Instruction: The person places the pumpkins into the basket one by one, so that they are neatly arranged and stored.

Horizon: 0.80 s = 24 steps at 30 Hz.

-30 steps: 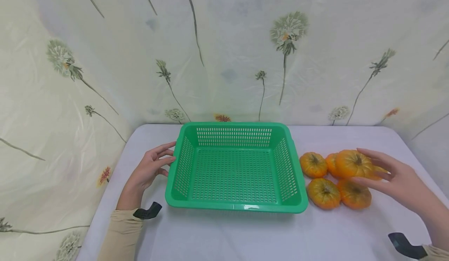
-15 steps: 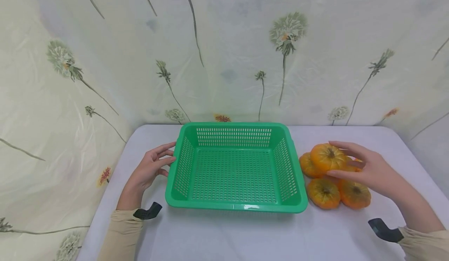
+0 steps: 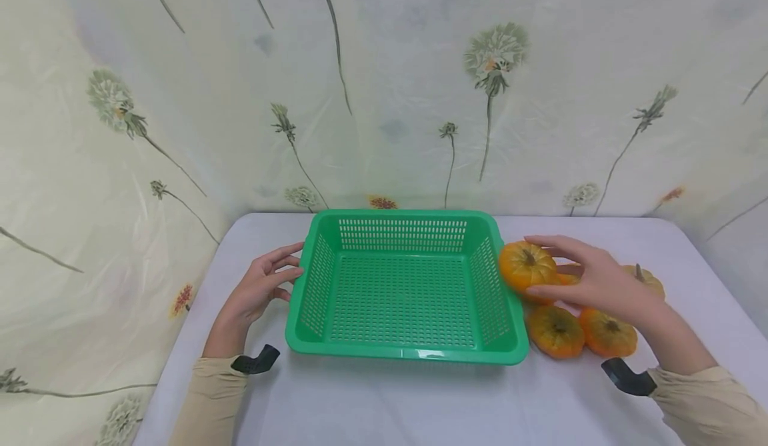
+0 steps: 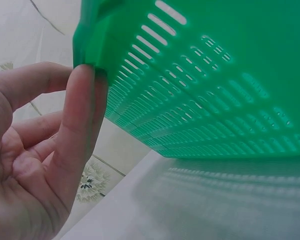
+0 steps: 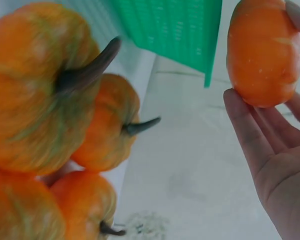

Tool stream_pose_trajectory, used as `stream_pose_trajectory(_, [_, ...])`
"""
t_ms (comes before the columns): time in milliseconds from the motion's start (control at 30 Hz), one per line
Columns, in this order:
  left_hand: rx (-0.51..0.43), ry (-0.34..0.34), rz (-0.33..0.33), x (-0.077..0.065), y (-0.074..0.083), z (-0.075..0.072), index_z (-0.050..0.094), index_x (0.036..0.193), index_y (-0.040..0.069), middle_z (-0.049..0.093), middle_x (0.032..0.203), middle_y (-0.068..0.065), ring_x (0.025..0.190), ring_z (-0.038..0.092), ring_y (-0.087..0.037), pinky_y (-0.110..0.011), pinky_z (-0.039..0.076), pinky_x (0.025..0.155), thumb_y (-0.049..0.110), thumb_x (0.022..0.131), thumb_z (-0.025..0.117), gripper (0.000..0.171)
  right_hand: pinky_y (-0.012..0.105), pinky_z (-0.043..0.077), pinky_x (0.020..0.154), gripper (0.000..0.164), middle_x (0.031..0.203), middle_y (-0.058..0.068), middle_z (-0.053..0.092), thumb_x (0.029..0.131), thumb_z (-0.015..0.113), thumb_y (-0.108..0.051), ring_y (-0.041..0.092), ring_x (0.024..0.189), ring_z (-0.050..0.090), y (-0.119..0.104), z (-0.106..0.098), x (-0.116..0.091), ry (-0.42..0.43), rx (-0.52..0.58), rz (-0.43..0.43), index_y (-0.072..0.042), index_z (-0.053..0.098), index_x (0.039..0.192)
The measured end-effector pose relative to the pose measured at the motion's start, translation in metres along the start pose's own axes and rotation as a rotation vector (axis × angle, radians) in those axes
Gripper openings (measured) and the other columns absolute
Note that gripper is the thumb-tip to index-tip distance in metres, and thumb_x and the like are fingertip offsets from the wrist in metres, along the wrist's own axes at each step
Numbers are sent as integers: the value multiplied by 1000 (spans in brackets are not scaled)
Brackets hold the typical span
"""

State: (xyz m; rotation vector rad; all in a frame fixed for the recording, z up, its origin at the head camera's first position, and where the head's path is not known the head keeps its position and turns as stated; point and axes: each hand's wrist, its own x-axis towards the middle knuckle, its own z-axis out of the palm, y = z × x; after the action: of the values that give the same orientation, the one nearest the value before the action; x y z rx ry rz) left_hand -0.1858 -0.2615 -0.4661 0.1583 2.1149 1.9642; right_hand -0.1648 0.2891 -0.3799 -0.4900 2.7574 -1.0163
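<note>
My right hand (image 3: pixel 591 276) grips a small orange pumpkin (image 3: pixel 527 264) between thumb and fingers, at the right rim of the green plastic basket (image 3: pixel 405 353). In the right wrist view that pumpkin (image 5: pixel 262 55) is raised off the table, its smooth underside showing. My left hand (image 3: pixel 264 283) holds the left rim of the basket, fingertips right at the edge; the left wrist view shows the thumb (image 4: pixel 77 115) against the rim. More pumpkins sit right of the basket, including one at the front (image 3: pixel 556 333) and one beside it (image 3: pixel 609 334); some are partly hidden by my right hand.
A white cloth covers the table (image 3: pixel 390 406). Behind it hangs a pale curtain (image 3: pixel 390 99) printed with dandelions. Another pumpkin (image 3: pixel 648 279) stands behind my right wrist. The basket's slotted floor (image 3: pixel 399 299) shows nothing lying on it.
My right hand has carried the pumpkin leftward, from over the other pumpkins to the basket's right rim. The left hand has stayed at the basket's left rim.
</note>
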Motion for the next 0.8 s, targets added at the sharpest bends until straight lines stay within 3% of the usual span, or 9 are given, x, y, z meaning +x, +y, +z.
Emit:
stream_pose_trajectory(100, [-8,2,4,0,-1,0,43,156,7,68,107,3,76,69,-8,-23,59,55,10,101,64,59,45,65,78,74,154,11,50,88,81,-43,50,129,59,-8,2,6,-34,50,7,-30,48,153])
stream_pose_trajectory(267, [-29,-13,17,1,-3,-1,42,156,5,69,107,4,76,69,-7,-22,58,54,9,101,65,60,52,63,86,76,154,9,50,87,82,-46,49,131,58,-18,6,18,-60,62,-8,-30,48,153])
stream_pose_trajectory(333, [-36,-13,17,1,-3,-1,42,156,6,69,107,4,76,69,-7,-22,58,54,9,101,65,60,57,58,99,76,154,7,50,87,82,-48,46,130,60,-21,8,23,-65,49,-23,-30,48,152])
stream_pose_trajectory(600, [-36,-16,13,2,-3,-1,43,156,7,68,108,3,76,69,-8,-22,58,54,10,101,66,60,57,54,105,78,156,3,49,84,84,-47,33,138,51,-32,17,42,-99,51,-93,-24,50,151])
stream_pose_trajectory(800, [-35,-10,8,1,-3,-1,43,156,7,68,110,1,76,69,-8,-22,58,54,11,101,66,60,58,53,107,79,152,3,53,83,85,-47,33,137,52,-42,24,60,-113,31,-115,-22,51,150])
